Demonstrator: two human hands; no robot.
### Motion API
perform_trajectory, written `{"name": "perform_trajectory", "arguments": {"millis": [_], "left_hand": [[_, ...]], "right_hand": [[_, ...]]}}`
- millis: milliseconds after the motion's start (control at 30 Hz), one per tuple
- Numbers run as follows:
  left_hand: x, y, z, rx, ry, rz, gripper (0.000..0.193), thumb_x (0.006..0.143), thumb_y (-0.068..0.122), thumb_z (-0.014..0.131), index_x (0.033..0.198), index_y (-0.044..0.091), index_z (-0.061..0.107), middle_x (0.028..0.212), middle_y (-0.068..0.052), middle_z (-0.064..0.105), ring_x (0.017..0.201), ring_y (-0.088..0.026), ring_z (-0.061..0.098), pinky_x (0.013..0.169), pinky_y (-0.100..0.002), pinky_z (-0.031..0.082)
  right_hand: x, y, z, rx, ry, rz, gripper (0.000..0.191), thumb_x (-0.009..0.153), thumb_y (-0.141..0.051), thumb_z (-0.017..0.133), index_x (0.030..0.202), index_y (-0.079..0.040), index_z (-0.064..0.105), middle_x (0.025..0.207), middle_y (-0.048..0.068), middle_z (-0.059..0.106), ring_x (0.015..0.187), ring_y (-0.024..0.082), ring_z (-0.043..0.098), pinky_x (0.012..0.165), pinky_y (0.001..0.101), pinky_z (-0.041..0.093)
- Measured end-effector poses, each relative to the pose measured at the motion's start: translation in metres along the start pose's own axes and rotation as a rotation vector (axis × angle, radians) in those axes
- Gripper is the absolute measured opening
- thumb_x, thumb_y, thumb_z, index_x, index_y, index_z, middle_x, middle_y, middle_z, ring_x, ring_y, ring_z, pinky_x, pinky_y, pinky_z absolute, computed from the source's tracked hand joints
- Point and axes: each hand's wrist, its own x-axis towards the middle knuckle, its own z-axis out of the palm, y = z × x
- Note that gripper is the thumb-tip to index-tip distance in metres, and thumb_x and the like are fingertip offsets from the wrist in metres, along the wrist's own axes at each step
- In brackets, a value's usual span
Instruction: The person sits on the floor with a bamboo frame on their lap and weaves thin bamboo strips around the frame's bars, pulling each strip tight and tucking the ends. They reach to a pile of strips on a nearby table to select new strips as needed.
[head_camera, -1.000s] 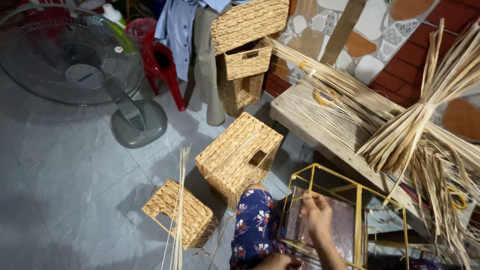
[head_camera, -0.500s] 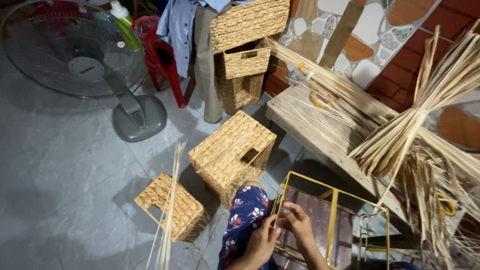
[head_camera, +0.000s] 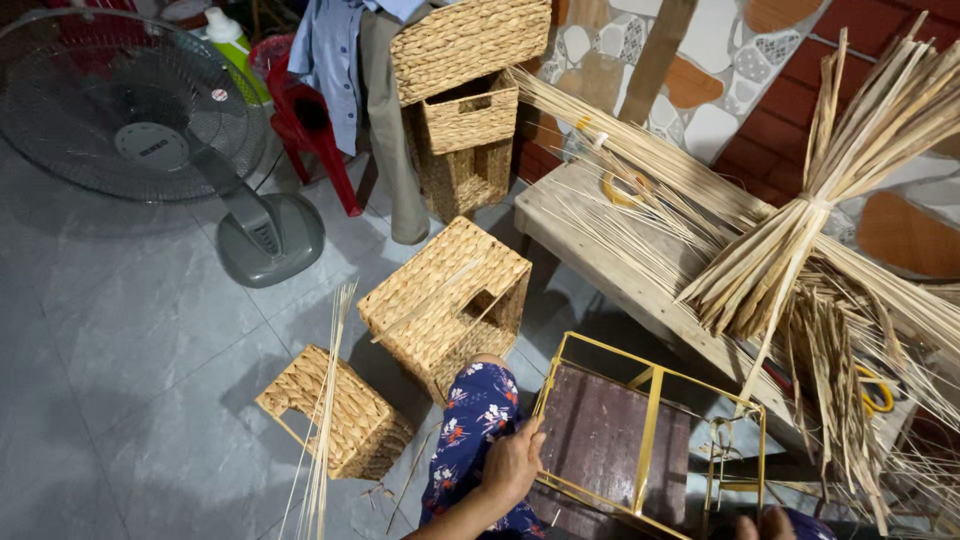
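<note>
The left grip (head_camera: 512, 462) wraps its fingers around the near-left rail of the yellow wire frame (head_camera: 650, 440) — closed on it. The right grip (head_camera: 762, 522) barely shows at the bottom edge, so I cannot tell its state. The frame sits over a dark board (head_camera: 600, 440), beside a woven basket (head_camera: 445, 300) on the floor — a counter (head_camera: 600, 260) piled with reed bundles (head_camera: 800, 250) behind.

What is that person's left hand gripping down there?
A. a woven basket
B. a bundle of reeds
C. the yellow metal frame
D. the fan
C: the left hand closes on the near-left corner of the yellow metal frame, while the woven baskets, fan and reed bundle lie apart from it.
</note>
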Motion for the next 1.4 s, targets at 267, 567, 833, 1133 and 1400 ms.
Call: {"name": "perform_trajectory", "arguments": {"millis": [267,567,833,1133,1400], "left_hand": [[0.005,0.027,-0.015,-0.446,-0.074,0.133,0.045,0.103,0.012,0.049,0.148,0.008,0.043,0.097,-0.012,0.077,0.071,-0.023,0.076,0.065,-0.035,0.062],[-0.004,0.031,-0.024,-0.288,-0.006,0.058,0.045,0.099,0.009,0.052,0.145,0.012,0.051,0.097,-0.010,0.080,0.068,-0.023,0.074,0.061,-0.035,0.059],[-0.001,0.030,-0.007,-0.311,-0.010,0.087,0.042,0.102,0.025,0.061,0.140,0.010,0.054,0.090,-0.013,0.078,0.081,-0.025,0.077,0.070,-0.038,0.061],[0.051,-0.002,-0.042,-0.042,0.397,0.112,0.031,0.101,0.034,0.060,0.125,0.015,0.070,0.111,-0.013,0.075,0.103,-0.026,0.069,0.093,-0.039,0.055],[0.083,-0.060,-0.062,-0.184,0.181,-0.428,0.058,0.099,0.053,0.045,0.130,0.010,0.067,0.130,-0.020,0.068,0.124,-0.037,0.061,0.104,-0.043,0.048]], "right_hand": [[-0.003,0.015,-0.010,0.309,-0.141,0.070,0.042,0.100,-0.008,0.056,0.142,-0.001,0.055,0.121,0.024,0.068,0.107,0.029,0.069,0.087,0.0419,0.058],[-0.005,0.027,-0.018,0.384,-0.251,0.121,0.048,0.100,-0.009,0.052,0.148,-0.002,0.048,0.123,0.024,0.067,0.101,0.030,0.070,0.078,0.0442,0.060],[-0.017,0.030,-0.025,0.556,-0.314,-0.079,0.054,0.100,-0.009,0.048,0.154,-0.002,0.043,0.125,0.025,0.066,0.096,0.032,0.070,0.070,0.0462,0.061],[-0.025,0.035,-0.033,0.513,-0.221,-0.103,0.058,0.104,-0.012,0.046,0.161,-0.007,0.038,0.101,0.027,0.070,0.059,0.029,0.067,0.058,0.0412,0.059],[-0.023,0.036,-0.016,0.458,-0.039,-0.117,0.059,0.099,0.001,0.048,0.158,-0.004,0.045,0.093,0.025,0.069,0.057,0.028,0.063,0.055,0.0393,0.055]]}}
